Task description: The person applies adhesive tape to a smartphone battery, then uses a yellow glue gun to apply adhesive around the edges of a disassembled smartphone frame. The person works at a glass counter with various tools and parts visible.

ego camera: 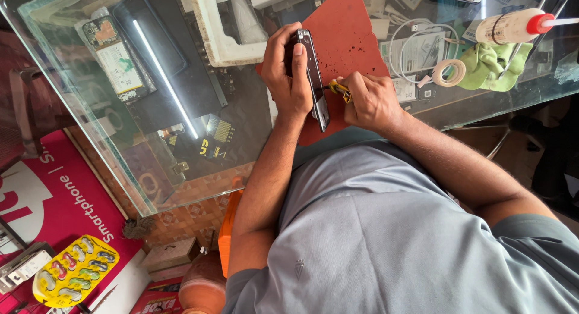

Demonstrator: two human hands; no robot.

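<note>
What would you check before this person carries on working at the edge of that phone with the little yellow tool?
1. Phone held firm on its edge by the left hand: ok.
2. Right hand has a steady grip on the yellow tool: ok.
3. Tool tip seated against the phone's edge: cannot tell, too small.
4. Red mat under the work: ok.
5. Left fingers away from the tool tip: ok.

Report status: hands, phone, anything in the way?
Left hand grips the phone, held on edge. Right hand holds a yellow tool against its side. Red mat beneath; nothing in the way.
</note>
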